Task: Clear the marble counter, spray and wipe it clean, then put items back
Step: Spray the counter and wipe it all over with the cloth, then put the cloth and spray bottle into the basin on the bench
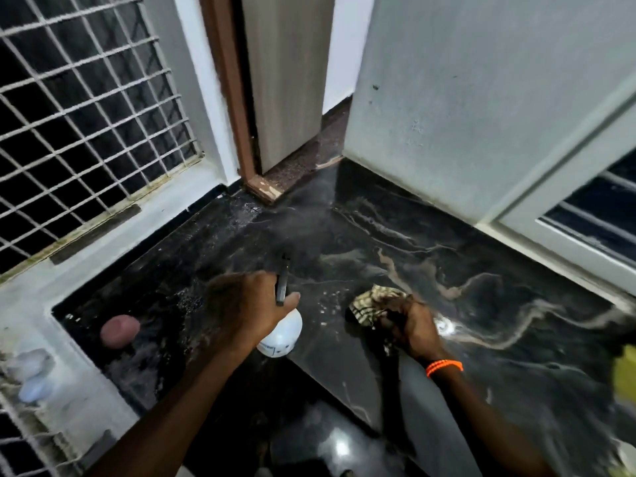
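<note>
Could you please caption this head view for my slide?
Left hand aims spray bottle at black marble counter; right hand grips cloth.

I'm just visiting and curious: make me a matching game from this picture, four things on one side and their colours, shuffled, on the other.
Things:
1. spray bottle
2. wristband
3. counter
4. round object at the counter's left end

Colours:
A. black with pale veins
B. dull pink
C. white
D. orange

Pairs: 1-C, 2-D, 3-A, 4-B

The left hand holds the spray bottle; the wristband is on the right wrist.
</note>
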